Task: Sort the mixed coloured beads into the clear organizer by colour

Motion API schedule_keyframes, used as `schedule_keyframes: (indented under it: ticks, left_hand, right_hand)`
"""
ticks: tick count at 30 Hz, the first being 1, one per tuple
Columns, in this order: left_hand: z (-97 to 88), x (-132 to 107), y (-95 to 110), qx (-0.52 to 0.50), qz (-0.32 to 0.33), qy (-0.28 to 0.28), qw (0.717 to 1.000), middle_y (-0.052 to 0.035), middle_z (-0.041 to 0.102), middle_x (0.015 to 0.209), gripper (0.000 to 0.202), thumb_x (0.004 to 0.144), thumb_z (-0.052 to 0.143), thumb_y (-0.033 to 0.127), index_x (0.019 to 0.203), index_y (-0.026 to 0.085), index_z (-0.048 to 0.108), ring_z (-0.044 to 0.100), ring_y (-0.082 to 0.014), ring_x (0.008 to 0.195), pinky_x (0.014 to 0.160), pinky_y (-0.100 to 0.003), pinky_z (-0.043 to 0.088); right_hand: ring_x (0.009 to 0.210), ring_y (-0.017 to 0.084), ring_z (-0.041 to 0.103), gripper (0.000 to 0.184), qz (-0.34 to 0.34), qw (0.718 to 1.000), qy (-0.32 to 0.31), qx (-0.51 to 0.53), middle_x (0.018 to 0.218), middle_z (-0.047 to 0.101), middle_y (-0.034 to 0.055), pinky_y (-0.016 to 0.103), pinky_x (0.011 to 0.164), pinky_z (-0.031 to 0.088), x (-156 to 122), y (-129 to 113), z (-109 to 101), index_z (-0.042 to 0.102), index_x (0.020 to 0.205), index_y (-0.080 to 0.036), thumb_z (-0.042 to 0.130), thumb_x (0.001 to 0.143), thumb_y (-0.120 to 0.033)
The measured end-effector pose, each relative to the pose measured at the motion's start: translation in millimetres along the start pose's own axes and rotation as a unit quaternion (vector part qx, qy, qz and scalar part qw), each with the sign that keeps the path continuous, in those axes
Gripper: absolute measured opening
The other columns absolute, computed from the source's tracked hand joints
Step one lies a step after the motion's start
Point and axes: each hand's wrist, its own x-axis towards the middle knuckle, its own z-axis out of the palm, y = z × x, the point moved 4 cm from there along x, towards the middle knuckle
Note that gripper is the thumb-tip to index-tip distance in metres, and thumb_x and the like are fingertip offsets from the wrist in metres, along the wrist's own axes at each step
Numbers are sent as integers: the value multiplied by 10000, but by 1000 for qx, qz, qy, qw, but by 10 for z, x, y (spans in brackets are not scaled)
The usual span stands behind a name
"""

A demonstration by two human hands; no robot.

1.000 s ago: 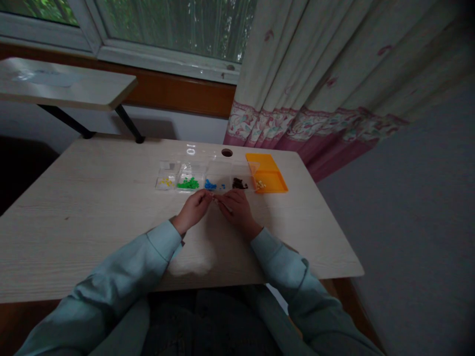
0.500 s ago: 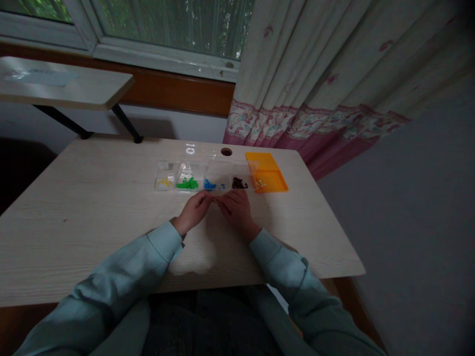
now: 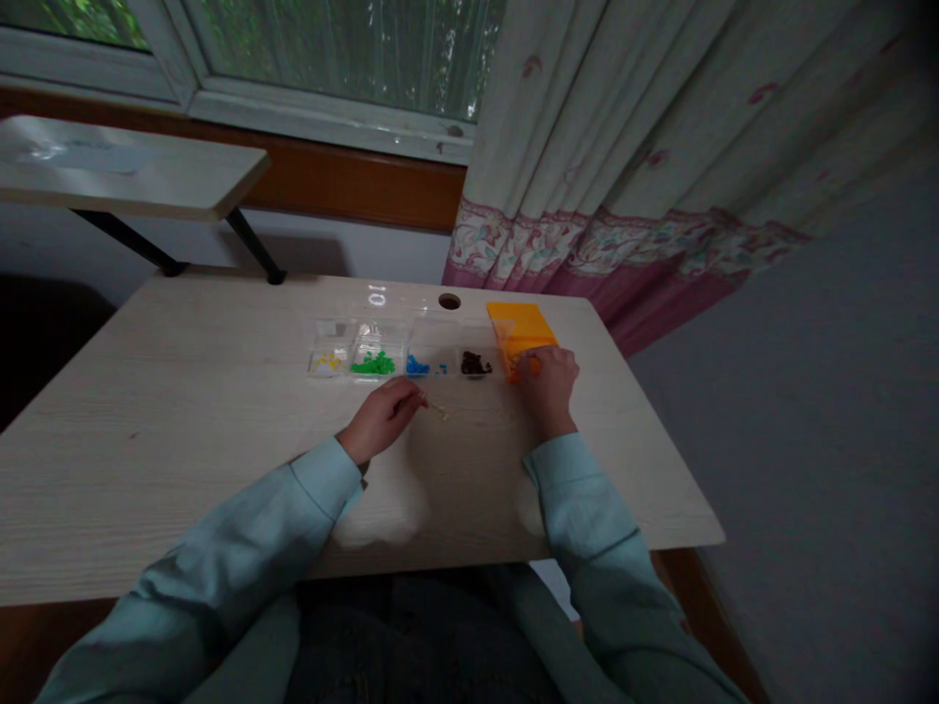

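Observation:
My left hand (image 3: 382, 418) is closed in a pinch above the table, in front of the plastic boxes. From its fingertips a thin pale strand with small beads (image 3: 440, 411) sticks out to the right. My right hand (image 3: 550, 381) is over the open orange box (image 3: 522, 315), its fingertips bent down among small cream pieces (image 3: 513, 361). Whether a piece is between those fingers is hidden. Left of the orange box stand clear plastic boxes holding black pieces (image 3: 475, 364), blue pieces (image 3: 417, 366), green pieces (image 3: 375, 363) and yellow pieces (image 3: 330, 363).
The boxes line up across the back half of the pale wooden table (image 3: 220, 430). Behind them is a round cable hole (image 3: 449, 302). A raised shelf (image 3: 183, 181) on black legs stands at the back left. A curtain (image 3: 587, 196) hangs behind the right side.
My right hand has left my left hand and moved right to the orange box. My left hand stays almost in place, and the strand in its fingers now shows.

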Motion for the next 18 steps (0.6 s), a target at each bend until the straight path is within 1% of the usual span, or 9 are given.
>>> schedule_keyframes:
  ticks: [2, 5, 7, 8, 10, 12, 14, 18]
  left_hand:
    - [-164, 1, 9, 69, 31, -24, 997, -48, 581, 810, 262, 968, 427, 291, 874, 172, 641, 538, -165, 800, 741, -299, 422]
    - [-473, -25, -50, 162, 47, -22, 985, -52, 569, 784, 283, 965, 436, 330, 855, 176, 646, 531, -188, 819, 765, -316, 415]
    - [-654, -62, -125, 185, 42, -26, 982, -53, 574, 785, 288, 955, 451, 350, 840, 178, 651, 531, -186, 803, 758, -309, 410]
    - [-738, -83, -170, 189, 33, -17, 981, -53, 573, 774, 293, 949, 457, 358, 825, 177, 652, 529, -184, 789, 749, -306, 407]
    - [-858, -126, -268, 180, 9, -20, 983, -52, 583, 779, 285, 931, 482, 378, 831, 182, 662, 532, -181, 781, 729, -294, 408]
    - [-918, -161, -356, 158, -8, -41, 987, -48, 596, 786, 270, 908, 511, 397, 844, 189, 671, 542, -177, 773, 715, -284, 413]
    - [-927, -184, -426, 131, -21, -74, 988, -41, 604, 790, 257, 886, 541, 407, 849, 191, 674, 549, -170, 757, 708, -275, 418]
    - [-853, -203, -512, 115, -27, -133, 984, -35, 606, 830, 257, 832, 629, 416, 957, 195, 671, 557, -170, 774, 739, -274, 424]
  right_hand:
    - [1011, 277, 466, 286, 2, 1000, -8, -12, 998, 665, 111, 392, 826, 302, -5, 10, 29, 706, 868, -193, 474, 888, -358]
    - [1006, 285, 457, 328, -13, 1000, -13, -22, 1009, 657, 132, 402, 824, 302, -5, 3, 79, 713, 884, -174, 461, 905, -382]
    - [999, 285, 456, 355, -20, 1000, -5, -16, 998, 656, 139, 405, 823, 308, 4, 16, 97, 716, 875, -166, 452, 917, -400]
    - [994, 282, 457, 365, -20, 1000, 2, -10, 989, 657, 139, 403, 820, 313, 9, 29, 101, 716, 866, -166, 450, 922, -409]
    - [985, 275, 461, 379, -14, 1000, 15, 1, 965, 657, 134, 397, 816, 322, 17, 61, 99, 713, 846, -167, 443, 929, -419]
    - [985, 265, 463, 384, -8, 1000, 23, 16, 950, 658, 125, 387, 815, 332, 21, 78, 88, 711, 847, -169, 435, 936, -421]
    - [983, 254, 472, 383, -7, 999, 27, 34, 950, 663, 115, 383, 819, 342, 17, 63, 69, 711, 868, -174, 426, 942, -419]
    - [923, 234, 509, 366, -26, 997, 30, 73, 916, 682, 99, 405, 856, 346, -24, -73, 20, 714, 841, -183, 440, 942, -404]
